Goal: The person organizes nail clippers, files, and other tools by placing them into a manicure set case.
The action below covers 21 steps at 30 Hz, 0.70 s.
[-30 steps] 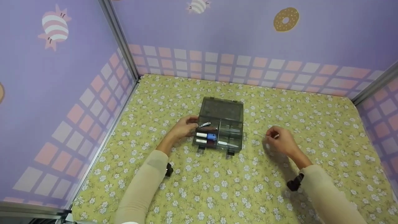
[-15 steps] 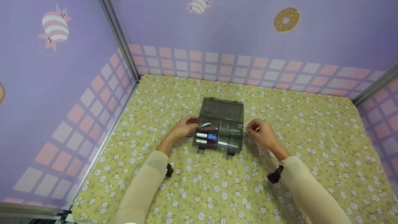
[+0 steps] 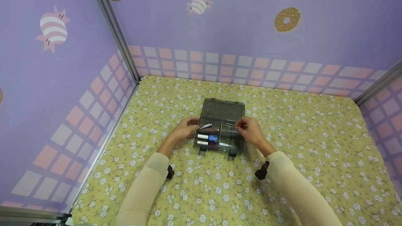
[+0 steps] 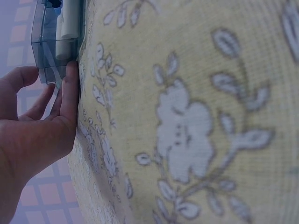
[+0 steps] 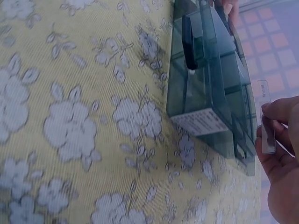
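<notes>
A smoky see-through compartment box point(image 3: 220, 150) lies with its lid point(image 3: 223, 109) folded back. My left hand point(image 3: 186, 129) holds the box's left end, with thumb and fingers against its wall in the left wrist view. My right hand point(image 3: 250, 130) is over the right-hand compartments and pinches a clear flat strip point(image 5: 263, 91) with small print near one end. In the left compartments lie a nail clipper point(image 3: 206, 126), a blue bottle with a white cap point(image 3: 202, 137) and another white-capped bottle point(image 3: 202, 143). A white-handled slim tool point(image 3: 225, 145) rests in the front right compartment.
The box stands on a yellow flowered cloth point(image 3: 201, 188). Two dark latches hang at its front, one of them a latch point(image 3: 231, 154) on the right. Purple patterned walls point(image 3: 238, 37) with metal posts point(image 3: 121, 37) enclose the table at the back and sides.
My right hand has moved left from beside the box to over its right compartments, carrying the clear strip. The left hand has stayed at the box's left end.
</notes>
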Motion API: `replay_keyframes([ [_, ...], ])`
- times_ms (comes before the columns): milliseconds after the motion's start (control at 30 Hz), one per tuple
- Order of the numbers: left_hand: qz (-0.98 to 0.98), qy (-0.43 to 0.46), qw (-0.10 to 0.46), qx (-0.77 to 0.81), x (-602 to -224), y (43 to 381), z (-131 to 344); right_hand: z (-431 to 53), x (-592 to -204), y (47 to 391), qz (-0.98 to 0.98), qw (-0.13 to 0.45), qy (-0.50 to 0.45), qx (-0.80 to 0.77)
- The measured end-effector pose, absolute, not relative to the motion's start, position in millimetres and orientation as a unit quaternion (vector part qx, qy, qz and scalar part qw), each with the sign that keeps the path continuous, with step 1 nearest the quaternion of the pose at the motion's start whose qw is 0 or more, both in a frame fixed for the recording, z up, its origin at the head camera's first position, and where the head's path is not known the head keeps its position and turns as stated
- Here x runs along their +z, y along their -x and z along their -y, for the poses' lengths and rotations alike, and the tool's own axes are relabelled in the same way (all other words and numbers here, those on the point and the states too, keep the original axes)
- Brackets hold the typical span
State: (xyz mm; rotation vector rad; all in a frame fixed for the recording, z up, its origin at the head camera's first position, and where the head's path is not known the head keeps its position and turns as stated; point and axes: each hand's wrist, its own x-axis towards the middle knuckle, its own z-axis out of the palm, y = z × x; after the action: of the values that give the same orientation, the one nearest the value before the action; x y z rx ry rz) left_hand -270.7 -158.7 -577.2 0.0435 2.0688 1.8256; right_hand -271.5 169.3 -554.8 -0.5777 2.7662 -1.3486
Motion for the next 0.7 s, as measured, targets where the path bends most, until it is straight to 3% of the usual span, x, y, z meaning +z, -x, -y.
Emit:
replay_keyframes([
  [433,-0.732,-0.017,0.195,0.652,-578.1,270.6,158.5,-156.4,-560.0,275.4,-0.888,0.011,0.186,-0.42],
  [700,-0.732,-0.022,0.192,0.654,-577.3,269.9,159.6,-159.9,-538.3,272.9,-0.86,0.01,0.193,-0.472],
])
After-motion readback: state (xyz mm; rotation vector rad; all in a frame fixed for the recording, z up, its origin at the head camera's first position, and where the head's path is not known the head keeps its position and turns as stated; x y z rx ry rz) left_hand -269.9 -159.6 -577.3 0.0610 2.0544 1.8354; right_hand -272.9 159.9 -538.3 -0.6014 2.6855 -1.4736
